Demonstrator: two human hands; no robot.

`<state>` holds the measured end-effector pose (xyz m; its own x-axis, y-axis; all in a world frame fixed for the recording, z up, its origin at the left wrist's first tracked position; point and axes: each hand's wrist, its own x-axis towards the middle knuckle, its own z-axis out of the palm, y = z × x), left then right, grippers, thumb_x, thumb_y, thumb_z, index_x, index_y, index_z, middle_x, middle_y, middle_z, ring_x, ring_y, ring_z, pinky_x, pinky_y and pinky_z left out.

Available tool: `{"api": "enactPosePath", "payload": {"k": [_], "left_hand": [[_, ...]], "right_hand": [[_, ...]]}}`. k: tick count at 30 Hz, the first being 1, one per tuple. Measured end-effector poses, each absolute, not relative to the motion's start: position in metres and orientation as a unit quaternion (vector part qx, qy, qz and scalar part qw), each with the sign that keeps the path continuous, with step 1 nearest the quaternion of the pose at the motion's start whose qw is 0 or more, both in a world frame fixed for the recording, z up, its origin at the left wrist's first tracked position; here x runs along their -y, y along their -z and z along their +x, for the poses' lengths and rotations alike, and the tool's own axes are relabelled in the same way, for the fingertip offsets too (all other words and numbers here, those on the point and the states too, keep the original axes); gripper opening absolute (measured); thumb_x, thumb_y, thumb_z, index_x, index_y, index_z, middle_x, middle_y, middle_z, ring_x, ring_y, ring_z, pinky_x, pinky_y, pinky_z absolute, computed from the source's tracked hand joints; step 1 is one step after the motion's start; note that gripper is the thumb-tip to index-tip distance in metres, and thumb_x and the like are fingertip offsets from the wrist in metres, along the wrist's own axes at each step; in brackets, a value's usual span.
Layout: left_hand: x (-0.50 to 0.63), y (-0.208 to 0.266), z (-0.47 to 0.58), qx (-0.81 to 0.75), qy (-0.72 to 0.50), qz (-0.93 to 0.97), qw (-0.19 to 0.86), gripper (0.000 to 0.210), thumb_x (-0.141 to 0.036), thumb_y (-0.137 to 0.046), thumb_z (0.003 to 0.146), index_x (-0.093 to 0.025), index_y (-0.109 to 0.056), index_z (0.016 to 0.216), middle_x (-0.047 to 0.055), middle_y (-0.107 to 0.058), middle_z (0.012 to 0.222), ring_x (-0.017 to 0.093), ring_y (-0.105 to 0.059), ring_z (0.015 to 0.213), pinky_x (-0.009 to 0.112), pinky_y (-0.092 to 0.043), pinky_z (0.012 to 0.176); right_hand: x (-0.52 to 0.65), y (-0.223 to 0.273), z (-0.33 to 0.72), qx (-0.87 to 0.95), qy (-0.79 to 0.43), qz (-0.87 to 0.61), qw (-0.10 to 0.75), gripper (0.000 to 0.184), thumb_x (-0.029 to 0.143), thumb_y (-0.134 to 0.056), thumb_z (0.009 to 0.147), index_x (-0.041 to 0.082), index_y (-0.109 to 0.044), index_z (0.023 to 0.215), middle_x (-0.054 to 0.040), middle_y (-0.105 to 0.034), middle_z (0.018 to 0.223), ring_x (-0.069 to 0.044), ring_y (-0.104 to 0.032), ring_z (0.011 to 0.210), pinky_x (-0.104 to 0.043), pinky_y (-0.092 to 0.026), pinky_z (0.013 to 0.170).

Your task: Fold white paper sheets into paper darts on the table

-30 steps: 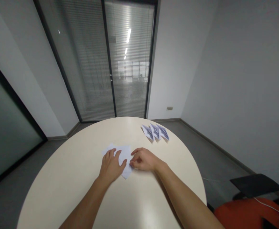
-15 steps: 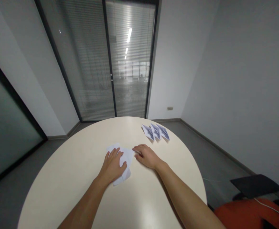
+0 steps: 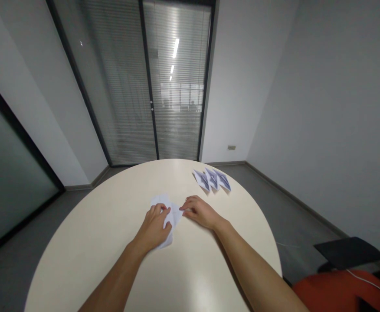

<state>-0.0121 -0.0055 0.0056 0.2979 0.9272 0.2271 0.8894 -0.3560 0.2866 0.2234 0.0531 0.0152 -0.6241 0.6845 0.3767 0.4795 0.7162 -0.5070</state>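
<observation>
A white sheet of folded paper [image 3: 177, 212] lies on the table in front of me, with creases and several flaps showing. My left hand [image 3: 153, 226] rests on its left part, fingers bent and thumb pressed down, covering much of it. At the paper's right corner, the fingertips and thumb of my right hand [image 3: 200, 212] close in a pinch on the tip. Beyond that hand, three folded paper boats [image 3: 212, 179] stand side by side near the far right edge.
The round cream table [image 3: 105, 225] fills the lower middle. At the lower right are a red chair seat [image 3: 333, 292] and a black chair part [image 3: 349, 252]. A glass door with blinds [image 3: 180, 130] stands behind the table.
The paper has turned and its right corner now sits lower, at my right fingertips. My left fingers have gone from spread flat to bent. The paper boats have not moved.
</observation>
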Motion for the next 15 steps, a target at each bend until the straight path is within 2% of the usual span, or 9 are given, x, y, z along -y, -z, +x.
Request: {"api": "enactPosePath", "payload": {"k": [3, 6, 10, 13, 15], "left_hand": [[0.005, -0.005, -0.013, -0.563, -0.17, 0.807, 0.052, 0.053, -0.019, -0.05, 0.087, -0.018, -0.061, 0.139, 0.012, -0.061, 0.126, 0.026, -0.054, 0.12, 0.041, -0.042, 0.107], [0.006, -0.007, -0.013, -0.554, -0.17, 0.814, 0.048, 0.052, -0.019, -0.05, 0.088, -0.019, -0.061, 0.139, 0.012, -0.061, 0.13, 0.026, -0.053, 0.122, 0.041, -0.041, 0.109], [0.01, -0.013, -0.009, -0.531, -0.189, 0.825, 0.045, 0.044, -0.025, -0.052, 0.092, -0.019, -0.064, 0.133, 0.012, -0.063, 0.135, 0.028, -0.054, 0.126, 0.044, -0.038, 0.114], [0.013, -0.015, -0.005, -0.525, -0.206, 0.824, 0.061, 0.045, -0.033, -0.058, 0.092, -0.017, -0.062, 0.134, 0.013, -0.064, 0.137, 0.03, -0.054, 0.129, 0.047, -0.036, 0.116], [0.014, -0.015, -0.004, -0.527, -0.213, 0.819, 0.076, 0.052, -0.035, -0.062, 0.09, -0.015, -0.058, 0.137, 0.014, -0.065, 0.136, 0.032, -0.052, 0.131, 0.048, -0.039, 0.114]], "right_hand": [[-0.052, -0.017, 0.225, 0.886, -0.185, -0.319, 0.281, 0.019, 0.034, -0.068, 0.095, 0.025, -0.079, 0.108, -0.0073, -0.076, 0.102, -0.024, -0.062, 0.114, -0.038, -0.045, 0.103], [-0.051, -0.02, 0.227, 0.887, -0.183, -0.31, 0.289, 0.017, 0.033, -0.068, 0.095, 0.024, -0.08, 0.104, -0.0088, -0.074, 0.11, -0.024, -0.062, 0.113, -0.038, -0.047, 0.102], [-0.049, -0.025, 0.226, 0.895, -0.176, -0.291, 0.288, 0.017, 0.031, -0.064, 0.097, 0.023, -0.078, 0.1, -0.0088, -0.071, 0.121, -0.024, -0.058, 0.123, -0.039, -0.044, 0.108], [-0.048, -0.026, 0.225, 0.904, -0.176, -0.279, 0.273, 0.019, 0.031, -0.06, 0.1, 0.023, -0.076, 0.103, -0.007, -0.075, 0.116, -0.024, -0.057, 0.129, -0.042, -0.04, 0.115], [-0.049, -0.026, 0.224, 0.903, -0.175, -0.289, 0.265, 0.018, 0.03, -0.06, 0.099, 0.023, -0.076, 0.104, -0.0063, -0.077, 0.109, -0.025, -0.057, 0.131, -0.042, -0.042, 0.112]]}}
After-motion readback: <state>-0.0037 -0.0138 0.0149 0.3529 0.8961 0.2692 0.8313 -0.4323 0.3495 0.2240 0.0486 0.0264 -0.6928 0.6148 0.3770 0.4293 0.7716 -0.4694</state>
